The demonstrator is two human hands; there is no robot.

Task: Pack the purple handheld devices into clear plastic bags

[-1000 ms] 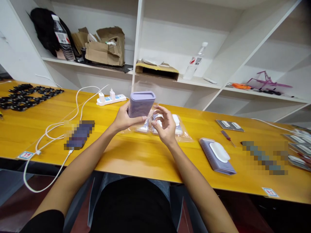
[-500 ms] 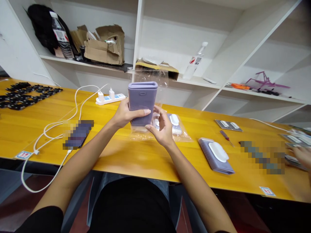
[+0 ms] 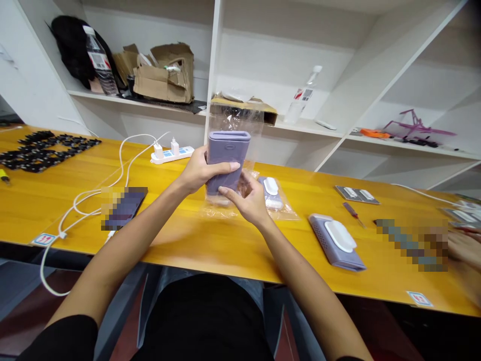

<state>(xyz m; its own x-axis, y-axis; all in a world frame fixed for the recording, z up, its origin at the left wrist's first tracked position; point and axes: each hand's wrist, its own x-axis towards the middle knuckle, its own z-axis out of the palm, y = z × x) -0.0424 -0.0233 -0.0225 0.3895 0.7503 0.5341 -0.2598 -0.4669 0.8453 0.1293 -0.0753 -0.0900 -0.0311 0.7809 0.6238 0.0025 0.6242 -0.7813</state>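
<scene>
a yellow wooden workbench (image 3: 180, 250) runs across the scene, with rows of small black parts (image 3: 41, 153) at its far left. right of them, a white power strip (image 3: 172, 155) holds 2 white chargers (image 3: 158, 151), and a white cable (image 3: 77, 203) loops near a pixelated phone (image 3: 124, 208). a small screwdriver (image 3: 353, 214) lies further right. on the white shelves (image 3: 311, 128) beyond stand a torn cardboard box (image 3: 163, 80), 2 plastic bottles (image 3: 99, 62) and a pink frame (image 3: 419, 125).

Table stickers (image 3: 44, 239) and bottle labels (image 3: 303, 94) are unreadable.
</scene>
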